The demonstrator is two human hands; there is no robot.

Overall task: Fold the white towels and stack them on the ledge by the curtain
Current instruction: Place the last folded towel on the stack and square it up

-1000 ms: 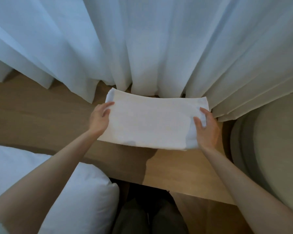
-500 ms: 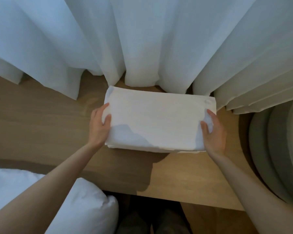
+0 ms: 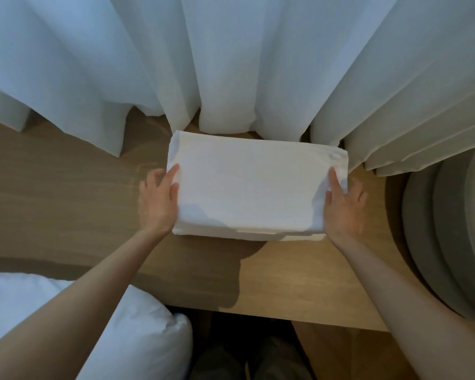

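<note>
A stack of folded white towels lies on the wooden ledge, its far edge close to the white curtain. Edges of lower layers show along the stack's near side. My left hand rests against the stack's left side, fingers fairly straight, the thumb touching the towel's edge. At the right side, my right hand presses in with its index finger lying on the top towel. Neither hand has fingers under the towel.
A white pillow or duvet lies at the lower left below the ledge. A round grey-green cushioned seat stands at the right, beside the ledge's end. The curtain's folds hang onto the ledge along its whole back.
The top towel, held above the ledge a second ago, has come down onto the stack. Both hands have slipped from holding its ends to resting against the stack's sides.
</note>
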